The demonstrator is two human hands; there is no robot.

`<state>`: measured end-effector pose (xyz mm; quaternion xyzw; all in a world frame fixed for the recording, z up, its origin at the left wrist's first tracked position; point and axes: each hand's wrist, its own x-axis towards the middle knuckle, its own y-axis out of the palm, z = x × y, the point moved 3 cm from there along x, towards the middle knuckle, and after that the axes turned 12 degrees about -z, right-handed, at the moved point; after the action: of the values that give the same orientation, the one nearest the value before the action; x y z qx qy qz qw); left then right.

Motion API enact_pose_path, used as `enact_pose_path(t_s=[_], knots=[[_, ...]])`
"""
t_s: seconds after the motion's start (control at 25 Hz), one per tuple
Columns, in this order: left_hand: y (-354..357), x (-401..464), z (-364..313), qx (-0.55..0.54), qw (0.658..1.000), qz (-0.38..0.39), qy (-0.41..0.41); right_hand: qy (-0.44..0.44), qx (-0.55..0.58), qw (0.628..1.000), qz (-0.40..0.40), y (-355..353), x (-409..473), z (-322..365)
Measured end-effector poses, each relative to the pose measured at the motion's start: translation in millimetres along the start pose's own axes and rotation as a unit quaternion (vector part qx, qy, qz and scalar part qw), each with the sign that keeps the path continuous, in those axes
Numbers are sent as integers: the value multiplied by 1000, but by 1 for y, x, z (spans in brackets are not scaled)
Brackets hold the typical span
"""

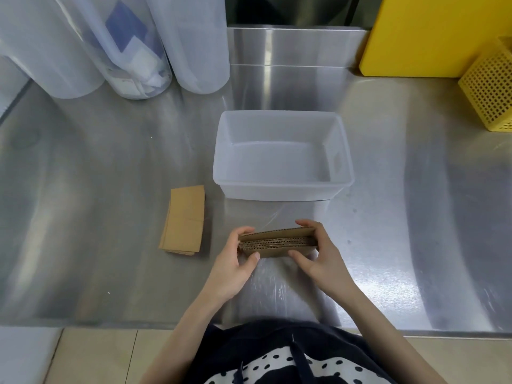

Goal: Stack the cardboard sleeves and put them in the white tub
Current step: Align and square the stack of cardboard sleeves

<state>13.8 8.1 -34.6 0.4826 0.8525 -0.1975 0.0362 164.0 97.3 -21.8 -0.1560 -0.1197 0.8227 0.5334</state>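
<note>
From the head view, the stack of corrugated cardboard sleeves (277,243) sits just in front of the empty white tub (282,187), on edge above the steel counter (388,245); it looks light and stiff but prone to fanning, so gripping both ends seems wisest. The left hand (235,261) and right hand (318,253) each clamp an end, thumbs near, fingers behind. A second pile of sleeves (184,220) lies flat, left of the tub.

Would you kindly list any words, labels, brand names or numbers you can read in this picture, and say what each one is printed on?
No text can be read anywhere.
Papers inside the clear plastic container: possibly printed, too blurred to read.
Held stack of cardboard sleeves: plain, no print visible.
Second pile of sleeves on the counter: plain.
White tub: a faint patch on its right wall, unreadable.
Yellow board and yellow perforated basket: no markings.
</note>
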Motion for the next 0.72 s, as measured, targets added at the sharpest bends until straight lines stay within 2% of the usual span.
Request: enact_pose_path(t_s=[0.16, 0.4, 0.6, 0.72], knots=[[2, -2, 4, 27, 1000, 0, 14, 8, 6, 1000, -12, 1, -2, -9], [13, -3, 3, 64, 998, -6, 3, -29, -23, 999, -11, 6, -3, -12], [15, 3, -4, 71, 995, -60, 35, -76, -31, 995, -52, 11, -3, -5], [11, 5, 1, 115, 991, -62, 35, -79, -61, 994, -42, 12, -3, -10]])
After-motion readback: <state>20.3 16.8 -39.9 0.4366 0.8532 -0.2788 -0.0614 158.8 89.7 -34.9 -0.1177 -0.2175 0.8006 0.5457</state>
